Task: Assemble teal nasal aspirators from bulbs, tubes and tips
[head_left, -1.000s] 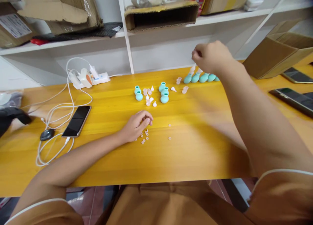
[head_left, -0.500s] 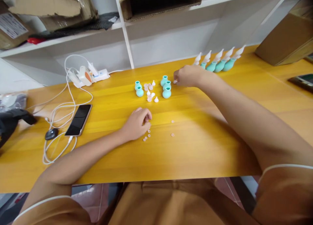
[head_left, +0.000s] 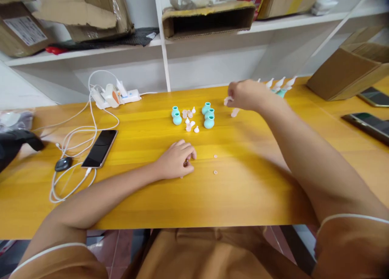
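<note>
My left hand (head_left: 178, 160) rests curled on the yellow table (head_left: 249, 182), fingers pinched over tiny pale pink parts that it mostly hides. My right hand (head_left: 246, 94) hovers further back, fingers closed on a small translucent pink tip at its left edge. Another pink tip (head_left: 234, 112) lies just below it. Teal rubber bulbs (head_left: 208, 116) and loose white tips (head_left: 191, 123) stand between the two hands. A row of assembled teal bulbs with white tips (head_left: 281, 86) stands behind my right wrist.
Two small pink discs (head_left: 215, 164) lie right of my left hand. A phone (head_left: 99, 148) on a white cable, a power strip (head_left: 117, 96) and a dark mouse (head_left: 63, 164) sit at left. A cardboard box (head_left: 349, 66) and two phones (head_left: 367, 125) are at right. Shelves run behind.
My right hand dropped from the assembled row toward the loose parts, then lifted slightly right, now pinching a pink tip. My left hand stayed put over the small parts.
</note>
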A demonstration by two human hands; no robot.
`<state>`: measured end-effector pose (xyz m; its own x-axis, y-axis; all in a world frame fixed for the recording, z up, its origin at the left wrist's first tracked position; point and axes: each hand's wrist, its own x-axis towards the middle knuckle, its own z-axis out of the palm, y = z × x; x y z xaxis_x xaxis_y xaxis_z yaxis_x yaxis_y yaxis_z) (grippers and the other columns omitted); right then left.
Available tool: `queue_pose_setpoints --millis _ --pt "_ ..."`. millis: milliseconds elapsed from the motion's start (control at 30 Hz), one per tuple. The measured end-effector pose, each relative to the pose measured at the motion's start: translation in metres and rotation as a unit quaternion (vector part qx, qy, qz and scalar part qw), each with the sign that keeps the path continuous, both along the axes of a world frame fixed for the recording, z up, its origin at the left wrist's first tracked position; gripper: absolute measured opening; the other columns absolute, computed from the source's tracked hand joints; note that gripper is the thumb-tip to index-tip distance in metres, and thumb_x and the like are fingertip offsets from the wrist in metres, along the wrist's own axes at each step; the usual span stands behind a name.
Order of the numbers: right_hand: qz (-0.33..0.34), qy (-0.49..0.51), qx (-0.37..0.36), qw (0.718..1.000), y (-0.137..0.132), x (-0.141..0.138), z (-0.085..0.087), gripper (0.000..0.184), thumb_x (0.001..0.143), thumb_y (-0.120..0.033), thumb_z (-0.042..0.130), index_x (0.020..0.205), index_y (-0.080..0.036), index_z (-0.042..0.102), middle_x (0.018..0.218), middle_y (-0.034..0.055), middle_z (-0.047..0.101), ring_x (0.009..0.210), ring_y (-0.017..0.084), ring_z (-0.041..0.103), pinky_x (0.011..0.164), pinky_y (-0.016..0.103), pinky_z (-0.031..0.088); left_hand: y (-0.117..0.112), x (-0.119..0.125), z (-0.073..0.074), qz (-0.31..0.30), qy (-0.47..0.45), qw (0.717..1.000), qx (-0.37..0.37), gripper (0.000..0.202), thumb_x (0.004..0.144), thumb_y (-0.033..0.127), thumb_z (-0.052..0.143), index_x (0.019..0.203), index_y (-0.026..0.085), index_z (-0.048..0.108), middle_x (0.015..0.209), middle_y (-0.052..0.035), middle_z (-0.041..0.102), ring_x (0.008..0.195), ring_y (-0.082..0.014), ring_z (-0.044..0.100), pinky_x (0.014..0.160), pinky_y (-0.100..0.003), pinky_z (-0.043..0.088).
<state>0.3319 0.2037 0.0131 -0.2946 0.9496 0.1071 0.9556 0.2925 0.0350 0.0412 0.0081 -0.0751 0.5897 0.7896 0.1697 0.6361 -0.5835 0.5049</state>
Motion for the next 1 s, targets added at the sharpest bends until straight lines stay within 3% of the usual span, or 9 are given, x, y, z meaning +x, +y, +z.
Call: queue_pose_setpoints --millis 100,167,333,433,500,633,767,900,1000 --pt "0.032 0.112 0.063 0.991 -0.017 0.021 0.025 0.021 0.094 -0.027 0.077 0.109 -0.015 0.067 0.102 0.0149 0.075 0.083 0.019 0.061 0.078 0.035 0.041 0.003 -0.002 -0.003 0.009 -0.073 0.997 -0.037 0.024 0.078 0.009 0.069 0.098 0.021 0.064 0.086 -0.0001 0.069 0.094 -0.0223 0.059 0.087 -0.036 0.048" --pt "0.084 0.211 0.062 0.972 -0.038 0.025 0.026 0.02 0.089 -0.022 0.08 0.101 -0.019 0.065 0.095 0.009 0.074 0.072 0.015 0.057 0.073 0.032 0.041 0.005 -0.003 -0.006 0.019 -0.161 0.984 -0.072 0.023 0.081 0.01 0.07 0.1 0.02 0.065 0.091 -0.0005 0.071 0.09 -0.0185 0.061 0.085 -0.033 0.05" --pt "0.191 0.422 -0.133 0.876 -0.108 -0.009 -0.026 0.03 0.09 -0.042 0.081 0.1 -0.022 0.062 0.063 -0.0052 0.053 0.054 0.01 0.044 0.053 0.025 0.03 0.01 -0.003 -0.014 0.02 -0.38 0.904 -0.196 0.024 0.085 0.02 0.082 0.101 0.018 0.064 0.097 -0.0022 0.071 0.088 -0.0128 0.068 0.087 -0.03 0.055" --pt "0.217 0.512 -0.227 0.8 -0.141 -0.032 -0.06 0.034 0.095 -0.048 0.076 0.104 -0.022 0.057 0.06 -0.0101 0.043 0.052 0.009 0.036 0.052 0.023 0.029 0.012 -0.003 -0.013 0.01 -0.43 0.859 -0.278 0.033 0.082 0.024 0.091 0.099 0.017 0.063 0.096 -0.0019 0.071 0.089 -0.0125 0.071 0.089 -0.03 0.058" --pt "0.23 0.536 -0.267 0.767 -0.154 -0.04 -0.073 0.034 0.096 -0.048 0.076 0.108 -0.021 0.057 0.061 -0.011 0.041 0.053 0.008 0.035 0.052 0.023 0.029 0.012 -0.003 -0.011 0.008 -0.445 0.843 -0.303 0.037 0.08 0.027 0.095 0.097 0.016 0.064 0.097 -0.0026 0.072 0.089 -0.0123 0.072 0.088 -0.029 0.059" --pt "0.256 0.534 -0.27 0.76 -0.165 -0.04 -0.084 0.031 0.098 -0.041 0.076 0.116 -0.019 0.063 0.065 -0.0096 0.045 0.055 0.008 0.04 0.054 0.022 0.034 0.014 -0.003 -0.008 0.006 -0.468 0.829 -0.306 0.041 0.076 0.029 0.1 0.092 0.016 0.065 0.098 -0.0033 0.075 0.086 -0.0113 0.073 0.082 -0.025 0.06" --pt "0.281 0.521 -0.239 0.769 -0.167 -0.034 -0.088 0.026 0.096 -0.038 0.079 0.106 -0.02 0.065 0.077 -0.005 0.057 0.058 0.008 0.049 0.057 0.023 0.041 0.015 -0.002 -0.008 0.022 -0.47 0.823 -0.319 0.044 0.074 0.027 0.101 0.087 0.016 0.061 0.093 -0.003 0.077 0.086 -0.012 0.074 0.083 -0.026 0.061" --pt "0.267 0.532 -0.278 0.754 -0.165 -0.034 -0.094 0.037 0.097 -0.047 0.081 0.108 -0.022 0.056 0.062 -0.0106 0.051 0.051 0.009 0.043 0.051 0.022 0.034 0.015 -0.003 -0.007 0.029 -0.474 0.816 -0.329 0.045 0.073 0.026 0.102 0.087 0.016 0.06 0.089 -0.002 0.078 0.083 -0.0115 0.074 0.081 -0.025 0.062" --pt "0.254 0.553 -0.275 0.744 -0.164 -0.037 -0.097 0.05 0.087 -0.055 0.091 0.106 -0.022 0.058 0.061 -0.0108 0.051 0.052 0.009 0.043 0.051 0.022 0.034 0.014 -0.003 -0.006 0.018 -0.465 0.822 -0.327 0.043 0.073 0.024 0.101 0.086 0.016 0.061 0.089 -0.0017 0.077 0.081 -0.0106 0.074 0.078 -0.024 0.061"
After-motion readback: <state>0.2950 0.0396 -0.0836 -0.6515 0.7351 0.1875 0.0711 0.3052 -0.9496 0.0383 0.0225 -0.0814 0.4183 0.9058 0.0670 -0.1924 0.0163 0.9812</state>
